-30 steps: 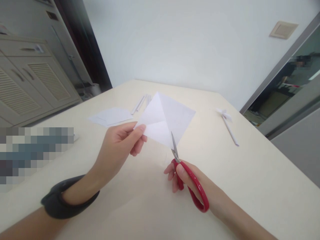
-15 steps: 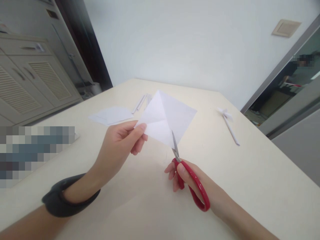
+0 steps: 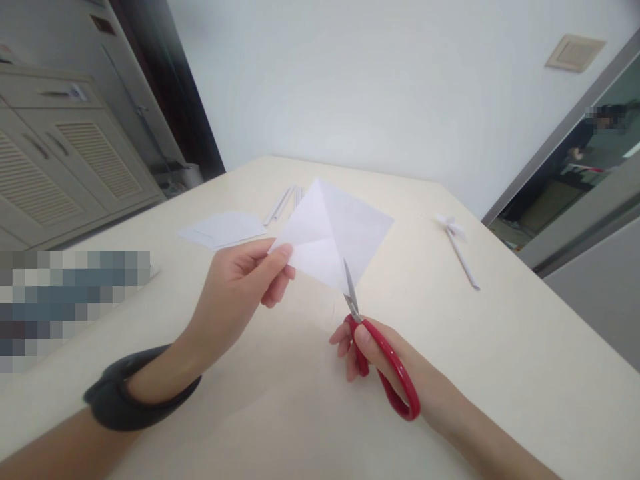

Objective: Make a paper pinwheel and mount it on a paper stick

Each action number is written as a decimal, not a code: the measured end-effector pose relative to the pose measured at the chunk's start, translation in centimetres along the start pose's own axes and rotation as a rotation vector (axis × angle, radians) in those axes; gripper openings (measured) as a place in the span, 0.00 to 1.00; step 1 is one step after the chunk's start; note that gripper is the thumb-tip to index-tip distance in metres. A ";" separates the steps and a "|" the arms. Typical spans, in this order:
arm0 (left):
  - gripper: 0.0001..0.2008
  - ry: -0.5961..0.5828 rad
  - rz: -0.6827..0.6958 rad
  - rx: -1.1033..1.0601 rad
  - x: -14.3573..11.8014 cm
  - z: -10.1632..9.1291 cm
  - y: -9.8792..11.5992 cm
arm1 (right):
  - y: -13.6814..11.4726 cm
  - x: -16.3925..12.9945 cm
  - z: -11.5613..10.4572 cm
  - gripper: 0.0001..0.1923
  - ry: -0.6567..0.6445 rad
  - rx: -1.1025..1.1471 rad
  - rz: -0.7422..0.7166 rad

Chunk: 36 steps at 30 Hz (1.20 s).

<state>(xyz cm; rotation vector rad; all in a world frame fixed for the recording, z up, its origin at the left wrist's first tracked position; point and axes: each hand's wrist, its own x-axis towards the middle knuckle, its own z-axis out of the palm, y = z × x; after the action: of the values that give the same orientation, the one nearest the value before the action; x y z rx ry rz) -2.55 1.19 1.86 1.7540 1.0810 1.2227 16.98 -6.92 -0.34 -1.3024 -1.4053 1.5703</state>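
My left hand (image 3: 255,273) pinches the left corner of a white square of paper (image 3: 310,233) between thumb and fingers, holding it above the table. Creases run across the paper and meet near its middle. Red-handled scissors (image 3: 395,363) are in my right hand (image 3: 373,347), with the thumb and fingers around the handles. Their blades are parted at the paper's near corner, one over its face and the other partly hidden beneath. A dark band (image 3: 135,393) circles my left wrist.
More white paper sheets (image 3: 223,229) lie left on the table (image 3: 500,347). Behind the held paper are several rolled paper sticks (image 3: 277,205). A paper pinwheel (image 3: 457,243) on a stick lies at right. A person (image 3: 590,137) is beyond the doorway.
Almost nothing differs. Both hands, the paper and the scissors keep their places, while the whole view shifts very slightly.
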 end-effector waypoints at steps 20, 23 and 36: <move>0.17 0.007 -0.004 -0.007 0.0 0.1 0.0 | -0.1 0.1 -0.1 0.26 -0.014 0.023 -0.002; 0.16 0.000 0.002 -0.002 0.1 0.0 0.0 | 0.0 0.1 -0.1 0.26 -0.010 0.023 -0.004; 0.19 0.037 -0.001 0.052 0.1 0.3 0.5 | 0.5 0.1 0.1 0.23 0.018 0.000 -0.026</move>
<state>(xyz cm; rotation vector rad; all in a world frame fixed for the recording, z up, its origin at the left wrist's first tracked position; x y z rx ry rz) -2.13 1.05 2.22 1.7761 1.1446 1.2410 16.90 -7.01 -0.84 -1.2903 -1.4063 1.5381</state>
